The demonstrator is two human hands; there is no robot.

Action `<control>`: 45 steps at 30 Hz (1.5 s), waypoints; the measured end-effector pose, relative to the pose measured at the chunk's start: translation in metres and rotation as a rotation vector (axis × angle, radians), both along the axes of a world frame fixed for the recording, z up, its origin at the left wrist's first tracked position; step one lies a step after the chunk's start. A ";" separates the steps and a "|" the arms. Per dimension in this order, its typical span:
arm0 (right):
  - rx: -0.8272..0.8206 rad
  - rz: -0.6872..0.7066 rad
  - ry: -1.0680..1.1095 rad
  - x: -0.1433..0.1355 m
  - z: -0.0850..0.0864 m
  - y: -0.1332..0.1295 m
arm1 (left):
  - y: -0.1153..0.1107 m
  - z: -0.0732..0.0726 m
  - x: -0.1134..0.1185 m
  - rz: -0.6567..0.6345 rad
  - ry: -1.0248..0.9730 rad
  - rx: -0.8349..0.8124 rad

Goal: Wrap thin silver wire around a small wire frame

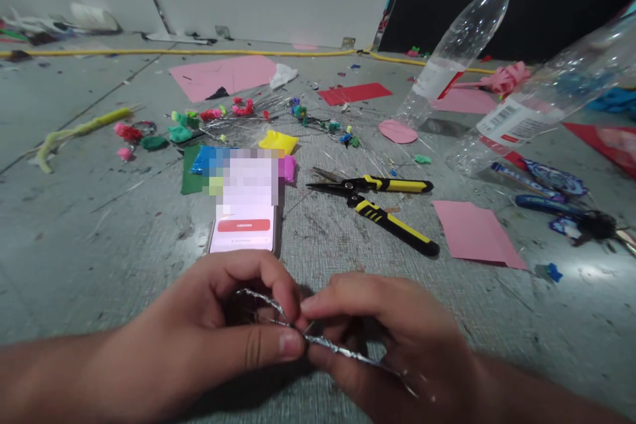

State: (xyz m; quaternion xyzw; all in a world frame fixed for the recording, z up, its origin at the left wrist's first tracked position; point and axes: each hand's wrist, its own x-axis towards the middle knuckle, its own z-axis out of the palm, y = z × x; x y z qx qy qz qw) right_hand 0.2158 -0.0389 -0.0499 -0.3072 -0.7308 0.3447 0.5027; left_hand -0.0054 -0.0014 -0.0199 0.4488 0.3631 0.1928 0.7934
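Wire (pixel 342 348), twisted and silvery, lay pinched by thumb and forefinger of the left hand (pixel 199 324); the right hand (pixel 412 324) had curled fingers on it. Its shaft looked wound; loose ends seemed left. Just beyond the left hand lay a phone (pixel 243 205); bare room separated the right hand from pliers (pixel 354 185).

Left hand (pixel 191 321) and right hand (pixel 407 318) bare; left forearm (pixel 54 371), right forearm (pixel 527 384) uncovered. Left thumbnail (pixel 290 345) broad, short-trimmed; thumb-knuckle creases (pixel 252 346) just behind that nail.
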 end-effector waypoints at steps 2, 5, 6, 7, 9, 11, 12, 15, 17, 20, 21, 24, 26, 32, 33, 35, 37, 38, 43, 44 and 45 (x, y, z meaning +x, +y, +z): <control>0.055 -0.003 -0.021 -0.001 -0.001 -0.001 | -0.001 0.000 -0.001 0.000 -0.030 -0.029; 0.176 0.044 -0.049 0.001 -0.001 0.002 | -0.003 -0.003 -0.002 0.022 -0.049 -0.089; 0.199 0.028 -0.087 0.003 0.000 0.003 | -0.003 -0.004 -0.003 0.029 -0.066 -0.120; 0.224 -0.010 -0.122 0.004 0.002 0.003 | -0.004 -0.005 -0.003 0.034 -0.085 -0.146; 0.231 -0.116 -0.191 0.006 0.006 0.004 | -0.004 -0.006 -0.003 0.046 -0.119 -0.190; 0.192 -0.158 -0.193 0.007 0.010 0.004 | -0.004 -0.006 -0.002 0.053 -0.148 -0.218; 0.175 -0.141 -0.169 0.006 0.011 0.004 | -0.004 -0.006 -0.002 0.047 -0.165 -0.226; 0.216 -0.064 -0.116 0.006 0.015 0.003 | -0.004 -0.006 0.000 0.013 -0.216 -0.252; 0.257 -0.071 -0.152 0.007 0.017 0.003 | -0.004 -0.006 0.000 -0.011 -0.224 -0.277; 0.320 -0.079 -0.231 0.009 0.022 0.003 | -0.004 -0.007 0.000 -0.022 -0.206 -0.310; 0.343 -0.084 -0.246 0.009 0.023 0.003 | -0.004 -0.007 0.000 -0.022 -0.208 -0.314; 0.389 -0.096 -0.249 0.010 0.026 0.005 | -0.004 -0.009 -0.001 -0.016 -0.210 -0.320; 0.359 -0.095 -0.241 0.010 0.028 0.006 | -0.005 -0.009 -0.001 -0.017 -0.205 -0.326; 0.270 -0.168 -0.213 0.003 0.022 -0.005 | -0.003 -0.009 -0.002 -0.053 -0.263 -0.352; 0.298 -0.168 -0.217 0.001 0.019 -0.007 | -0.003 -0.009 -0.002 -0.052 -0.268 -0.346; 0.383 -0.223 -0.209 -0.003 0.013 -0.010 | -0.003 -0.011 -0.003 -0.046 -0.277 -0.329; 0.441 -0.252 -0.223 -0.004 0.008 -0.011 | -0.003 -0.013 -0.002 -0.040 -0.295 -0.323; 0.480 -0.221 -0.234 -0.004 0.007 -0.011 | -0.003 -0.014 -0.002 -0.039 -0.311 -0.326; 0.487 -0.165 -0.255 0.002 0.005 -0.011 | -0.005 -0.014 0.000 -0.028 -0.333 -0.312; 0.449 -0.172 -0.242 0.002 0.005 -0.012 | -0.005 -0.013 0.001 -0.028 -0.333 -0.305; 0.418 -0.176 -0.225 0.002 0.004 -0.013 | -0.005 -0.012 0.001 -0.027 -0.331 -0.304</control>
